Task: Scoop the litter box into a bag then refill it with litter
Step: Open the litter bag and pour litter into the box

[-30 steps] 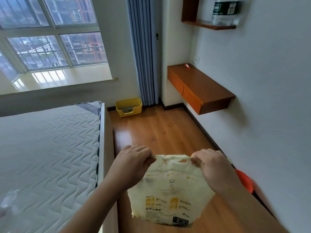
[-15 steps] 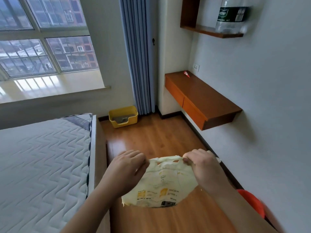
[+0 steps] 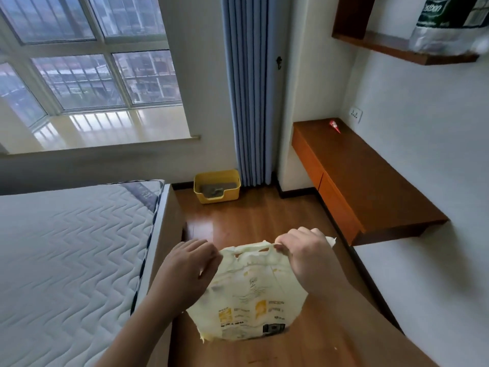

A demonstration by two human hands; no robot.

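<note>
Step in hand, as judged: preparing the bag [image 3: 248,295], ahead of any scooping. The left hand [image 3: 189,268] and right hand [image 3: 304,256] are pinching the bag's top edge at opposite ends and holding it taut between them, above the floor [image 3: 259,218]. Each grip is curled on the plastic; the mouth is not showing open. Both forearms are reaching forward, backs of hands up, beside the bed [image 3: 66,255]. The box [image 3: 217,186] is sitting well apart, on the floor against the far wall by the curtain [image 3: 247,88], with grey litter inside. Next move likely calls for parting the mouth and carrying the bag to the box. No scoop can be made out.
</note>
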